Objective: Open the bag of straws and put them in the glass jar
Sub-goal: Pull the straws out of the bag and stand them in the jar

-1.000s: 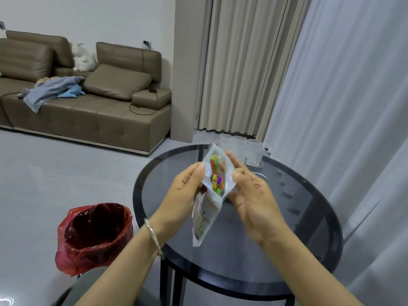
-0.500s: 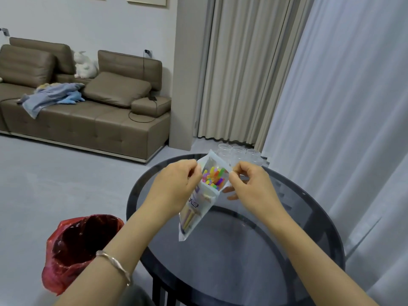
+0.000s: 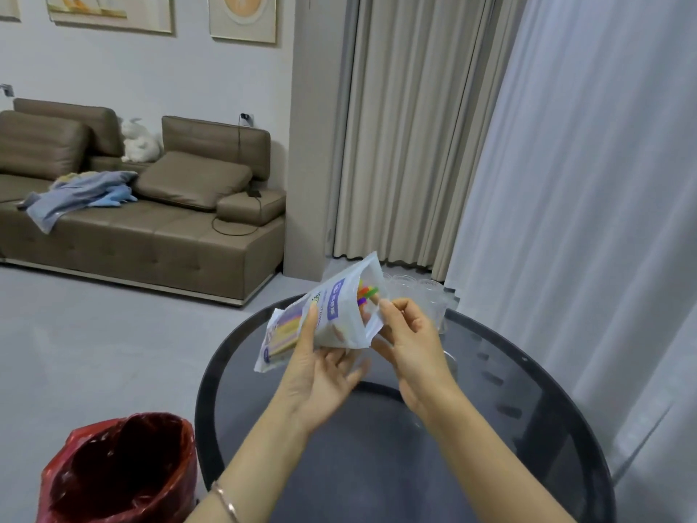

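While raised over the glass table (image 3: 528,447), gripping the straw bag (image 3: 332,315) in the left hand (image 3: 320,375), thumb across front; apparently pinching its open mouth with the right hand (image 3: 411,341), glass jars (image 3: 430,296) at its one o'clock.

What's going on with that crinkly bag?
A person holds a bag over a round dark table. The left hand grips it from below, and the right hand pinches its open top, where colourful straws show. The glass jars at the table's far edge hold no straws yet.
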